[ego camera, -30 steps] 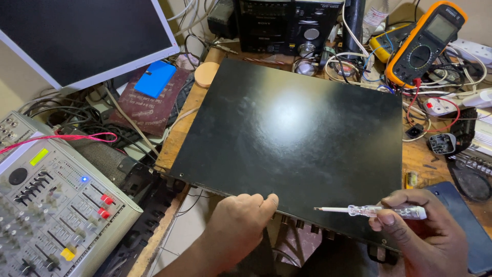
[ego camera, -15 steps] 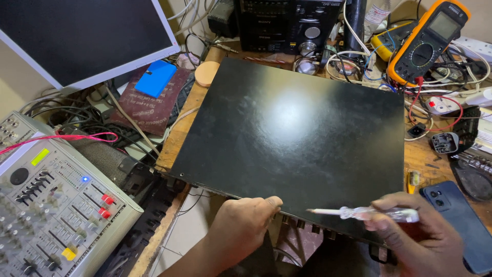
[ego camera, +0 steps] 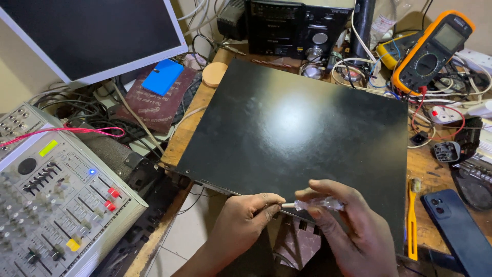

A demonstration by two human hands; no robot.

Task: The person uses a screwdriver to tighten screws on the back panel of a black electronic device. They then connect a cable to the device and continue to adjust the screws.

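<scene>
Both hands sat low in the frame, close together at the near edge of a flat black cover (ego camera: 302, 128). The right hand (ego camera: 348, 225) was closed on the clear plastic handle of a screwdriver (ego camera: 312, 204), pinched between thumb and fingers. The left hand (ego camera: 246, 220) had its fingertips curled together around the thin metal shaft, steadying the tip against the cover's front rim. The cover filled the middle of the frame, lying flat on the wooden tabletop (ego camera: 435, 174).

The step in hand looked like seating the screwdriver tip at a fastener along that front edge; the fastener itself was hidden by the fingers. The next move would call for keeping the tip seated and pressing straight in while the handle turned, since a slip could scratch the glossy finish.

The cover was smooth painted sheet metal, rectangular, with a bright glare spot near its centre and a small hole at its lower-left corner. An orange-cased meter (ego camera: 430, 54) lay at the upper right among tangled wires. A grey mixing desk (ego camera: 56, 205) with sliders and red buttons filled the lower left, a dark phone (ego camera: 458, 228) the lower right, and a yellow-handled brush (ego camera: 412, 215) lay beside it.
</scene>
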